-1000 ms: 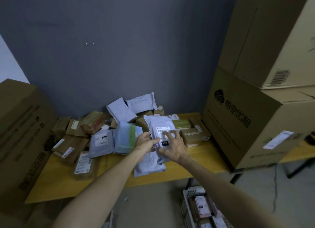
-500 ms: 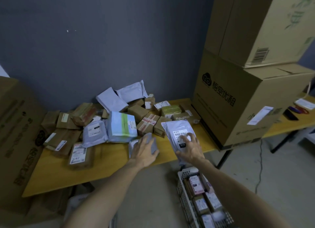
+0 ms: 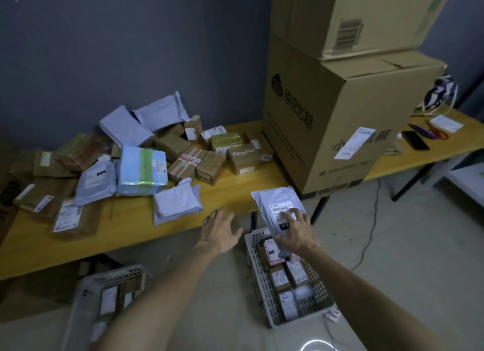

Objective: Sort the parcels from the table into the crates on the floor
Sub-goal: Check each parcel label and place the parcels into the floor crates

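While left hand spread, empty, right hand around grey mailer.

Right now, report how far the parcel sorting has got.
Done: several sorted parcels lie in the right crate, a few in the left crate. In hand: the right hand holds a grey mailer above the right crate; the left hand is empty. Left: a large heap of parcels on the table.

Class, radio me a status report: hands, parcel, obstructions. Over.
Right hand grips white mailer over the right crate. Left hand open, empty. Parcels already inside; drop path looks clear.
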